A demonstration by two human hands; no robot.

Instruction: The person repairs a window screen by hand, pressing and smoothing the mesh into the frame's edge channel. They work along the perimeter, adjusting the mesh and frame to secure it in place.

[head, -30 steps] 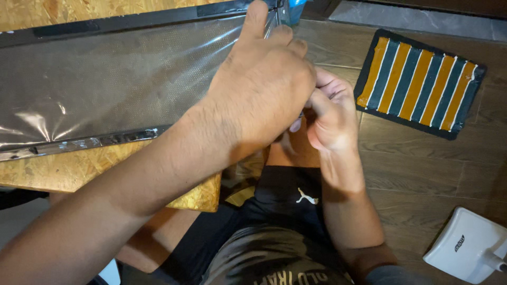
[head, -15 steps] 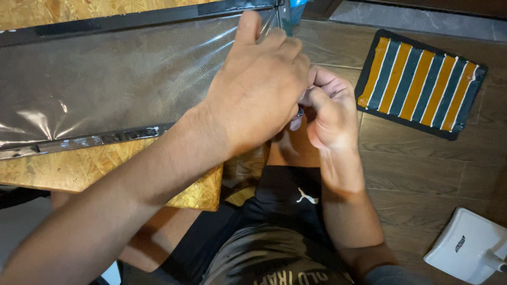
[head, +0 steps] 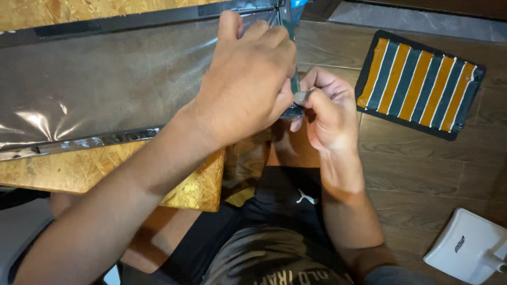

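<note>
A long dark panel covered in shiny clear film (head: 105, 84) lies across a chipboard table (head: 79, 169). My left hand (head: 245, 84) reaches over the panel's right end and presses down on it, fingers curled at the edge. My right hand (head: 325, 108) is beside it, off the table's edge, pinching the panel's lower right corner (head: 293, 105) between thumb and fingers. A blue strip (head: 296, 4) shows at the panel's top right corner. Much of the panel's right edge is hidden under my left hand.
A striped mat (head: 420, 84) in orange, teal and white lies on the wooden floor to the right. A white plastic base (head: 467, 248) sits at the lower right. My lap in dark shorts (head: 280, 211) is below the table edge.
My left hand has slid slightly down and right along the panel's end. My right hand has closed its pinch tighter on the corner.
</note>
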